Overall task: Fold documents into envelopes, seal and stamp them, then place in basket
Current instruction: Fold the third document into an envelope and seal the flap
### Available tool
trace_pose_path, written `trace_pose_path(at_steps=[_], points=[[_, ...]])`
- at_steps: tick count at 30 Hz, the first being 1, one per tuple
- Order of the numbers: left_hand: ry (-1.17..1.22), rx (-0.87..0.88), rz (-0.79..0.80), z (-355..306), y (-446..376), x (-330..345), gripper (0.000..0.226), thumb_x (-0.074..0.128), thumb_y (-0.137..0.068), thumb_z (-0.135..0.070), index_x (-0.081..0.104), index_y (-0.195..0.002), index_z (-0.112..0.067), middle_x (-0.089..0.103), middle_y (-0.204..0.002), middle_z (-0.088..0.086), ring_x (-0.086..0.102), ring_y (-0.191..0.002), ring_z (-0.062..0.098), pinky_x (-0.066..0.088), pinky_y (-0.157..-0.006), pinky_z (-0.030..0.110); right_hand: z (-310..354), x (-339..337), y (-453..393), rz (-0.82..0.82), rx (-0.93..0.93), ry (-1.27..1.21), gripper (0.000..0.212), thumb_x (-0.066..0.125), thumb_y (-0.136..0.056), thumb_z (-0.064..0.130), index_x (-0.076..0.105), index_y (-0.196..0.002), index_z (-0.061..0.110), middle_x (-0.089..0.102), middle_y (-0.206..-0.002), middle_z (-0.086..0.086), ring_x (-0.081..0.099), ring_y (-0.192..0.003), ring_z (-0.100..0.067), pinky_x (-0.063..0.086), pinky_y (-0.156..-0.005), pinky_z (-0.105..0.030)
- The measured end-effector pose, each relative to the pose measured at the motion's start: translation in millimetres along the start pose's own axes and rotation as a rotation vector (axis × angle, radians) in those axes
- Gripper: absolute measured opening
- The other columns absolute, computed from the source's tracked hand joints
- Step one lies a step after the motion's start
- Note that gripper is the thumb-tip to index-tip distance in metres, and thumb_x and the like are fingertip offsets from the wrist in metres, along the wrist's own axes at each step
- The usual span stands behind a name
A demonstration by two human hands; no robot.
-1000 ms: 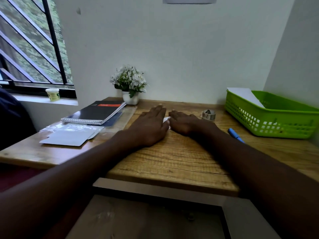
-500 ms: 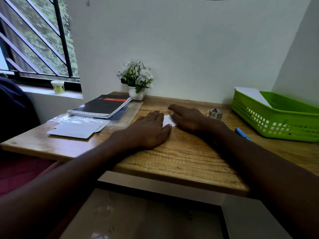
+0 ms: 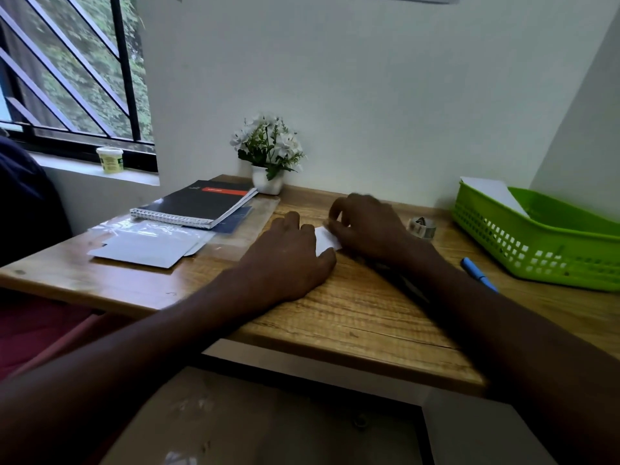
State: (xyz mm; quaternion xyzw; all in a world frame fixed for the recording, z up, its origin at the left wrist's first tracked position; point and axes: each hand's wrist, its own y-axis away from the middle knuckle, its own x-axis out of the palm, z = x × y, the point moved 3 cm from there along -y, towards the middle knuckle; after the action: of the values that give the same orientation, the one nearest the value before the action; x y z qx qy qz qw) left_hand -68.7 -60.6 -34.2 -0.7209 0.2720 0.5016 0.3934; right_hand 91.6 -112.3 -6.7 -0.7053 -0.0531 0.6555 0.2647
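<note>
A small folded white paper (image 3: 324, 240) lies on the wooden desk (image 3: 352, 313) between my hands, mostly hidden by them. My left hand (image 3: 285, 260) lies flat with straight fingers pressing on its left part. My right hand (image 3: 365, 226) is over its right part with fingers curled, and its fingertips appear to pinch the paper's far edge. White envelopes (image 3: 144, 248) lie at the left, partly in a clear plastic sleeve. The green basket (image 3: 536, 250) stands at the right with a white envelope (image 3: 489, 193) in it.
A spiral notebook (image 3: 198, 206) lies behind the envelopes. A potted white flower (image 3: 268, 156) stands against the wall. A tape roll (image 3: 422, 227) and a blue pen (image 3: 478, 274) lie near the basket. A small jar (image 3: 110, 159) sits on the windowsill.
My right hand went from lying flat to curling its fingers at the paper's far edge. More of the white paper shows between my hands. The camera view shifted slightly left.
</note>
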Motion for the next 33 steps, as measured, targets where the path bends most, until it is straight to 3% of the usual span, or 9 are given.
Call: trace_pose_path(at_steps=[2, 5, 10, 16, 19, 22, 27, 30, 33], points=[[0.016, 0.01, -0.036, -1, 2, -2, 0.053, 0.043, -0.1, -0.055, 0.057, -0.129, -0.012, 0.047, -0.127, 0.011, 0.047, -0.12, 0.026, 0.043, -0.101, 0.041, 5, 2, 3, 0.113, 0.025, -0.055, 0.056, 0.036, -0.084, 0.075, 0.066, -0.107, 0.034, 0.06, -0.107, 0.004, 0.061, -0.107, -0.021, 0.048, -0.092, -0.042], [0.055, 0.044, -0.046, -4, 3, -4, 0.044, 0.044, -0.102, -0.044, 0.057, -0.131, -0.014, 0.056, -0.125, 0.009, 0.055, -0.114, 0.024, 0.047, -0.096, 0.04, 3, 2, 3, 0.186, 0.103, -0.014, 0.063, 0.03, -0.091, 0.078, 0.064, -0.121, 0.034, 0.059, -0.127, -0.001, 0.056, -0.122, -0.024, 0.043, -0.103, -0.05], [0.08, 0.037, -0.007, -3, 2, -4, 0.024, 0.044, -0.1, -0.042, 0.055, -0.098, -0.02, 0.061, -0.098, 0.0, 0.057, -0.087, 0.017, 0.046, -0.075, 0.036, -10, 17, 5, 0.359, 0.195, 0.009, 0.075, 0.02, -0.098, 0.072, 0.038, -0.153, 0.025, 0.032, -0.165, 0.0, 0.035, -0.148, -0.025, 0.025, -0.116, -0.059], [0.141, 0.061, 0.009, -5, 2, -11, 0.033, 0.049, -0.102, -0.042, 0.062, -0.125, -0.024, 0.067, -0.119, 0.0, 0.06, -0.105, 0.017, 0.052, -0.094, 0.042, -24, 29, -3, 0.42, 0.251, -0.058, 0.07, 0.019, -0.103, 0.062, 0.019, -0.163, 0.025, 0.017, -0.171, 0.001, 0.018, -0.156, -0.019, 0.013, -0.122, -0.059], [0.21, 0.091, -0.109, -1, 5, -25, 0.039, 0.054, -0.1, -0.037, 0.059, -0.138, -0.028, 0.062, -0.138, -0.006, 0.056, -0.124, 0.013, 0.046, -0.104, 0.036, -24, 27, 0, 0.335, 0.266, -0.11, 0.068, 0.024, -0.104, 0.06, 0.024, -0.161, 0.024, 0.025, -0.169, 0.001, 0.025, -0.154, -0.02, 0.016, -0.122, -0.056], [0.291, 0.121, -0.197, 23, 4, -47, 0.029, 0.059, -0.1, -0.036, 0.067, -0.127, -0.029, 0.068, -0.123, -0.009, 0.062, -0.105, 0.008, 0.047, -0.09, 0.031, -21, 18, 6, 0.194, 0.24, -0.14, 0.058, 0.036, -0.104, 0.055, 0.04, -0.154, 0.026, 0.04, -0.162, 0.002, 0.037, -0.147, -0.02, 0.022, -0.121, -0.051], [0.287, 0.082, -0.271, 120, 16, -82, 0.023, 0.06, -0.096, -0.049, 0.075, -0.11, -0.039, 0.075, -0.098, -0.019, 0.068, -0.089, -0.001, 0.051, -0.08, 0.025, -16, 6, 9, -0.06, 0.148, -0.089, 0.027, 0.052, -0.098, 0.044, 0.067, -0.116, 0.032, 0.064, -0.127, 0.005, 0.057, -0.121, -0.021, 0.043, -0.102, -0.046], [0.265, -0.021, -0.273, 179, 32, -90, 0.039, 0.05, -0.088, -0.066, 0.075, -0.102, -0.04, 0.078, -0.091, -0.01, 0.073, -0.088, 0.013, 0.054, -0.085, 0.036, -7, 3, 7, -0.184, 0.043, -0.06, 0.014, 0.057, -0.097, 0.035, 0.07, -0.101, 0.031, 0.066, -0.104, 0.007, 0.062, -0.102, -0.022, 0.046, -0.087, -0.042], [0.348, -0.069, -0.323, 214, 46, -90, 0.051, 0.049, -0.087, -0.064, 0.079, -0.105, -0.027, 0.078, -0.092, -0.014, 0.072, -0.089, 0.007, 0.054, -0.093, 0.04, 16, -5, 4, -0.263, -0.128, -0.068, 0.008, 0.065, -0.094, 0.028, 0.072, -0.097, 0.029, 0.067, -0.095, 0.008, 0.065, -0.088, -0.019, 0.048, -0.076, -0.039]])
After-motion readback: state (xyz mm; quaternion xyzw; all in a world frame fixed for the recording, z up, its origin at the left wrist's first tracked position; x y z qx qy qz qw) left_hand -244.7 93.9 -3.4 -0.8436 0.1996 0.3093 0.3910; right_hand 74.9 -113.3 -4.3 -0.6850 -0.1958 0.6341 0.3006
